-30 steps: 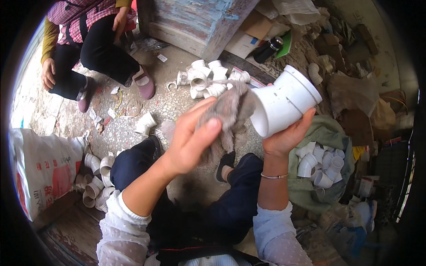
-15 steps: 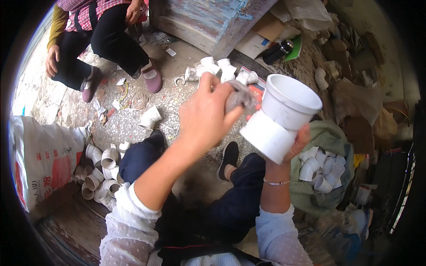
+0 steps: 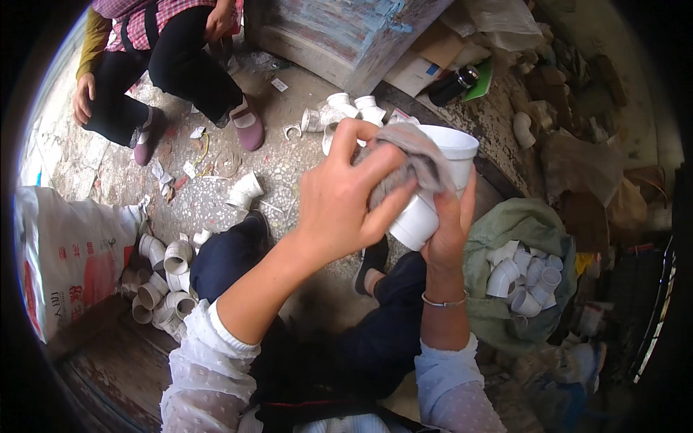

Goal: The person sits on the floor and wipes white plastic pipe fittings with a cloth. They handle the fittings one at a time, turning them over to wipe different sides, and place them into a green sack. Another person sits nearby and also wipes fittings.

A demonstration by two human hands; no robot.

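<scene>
My left hand (image 3: 346,191) is closed around a crumpled grey rag (image 3: 415,162), which presses against the side of a white plastic pipe fitting (image 3: 415,222). That fitting is tilted, its wide collared mouth up and to the right. Gripping it from the right and below is my right hand (image 3: 451,220), with a bracelet on the wrist. The rag and my left fingers hide the fitting's middle.
White pipe fittings (image 3: 339,108) lie on the speckled floor ahead, with one elbow (image 3: 245,191) apart. More fittings (image 3: 170,281) are heaped at left beside a white sack (image 3: 79,260). A green sack (image 3: 491,317) at right holds several. Another person (image 3: 166,65) sits far left; a black flask (image 3: 453,85) lies back right.
The rag has come onto the fitting's side, where before it was just left of it. My right hand has turned the fitting and brought it slightly left and down.
</scene>
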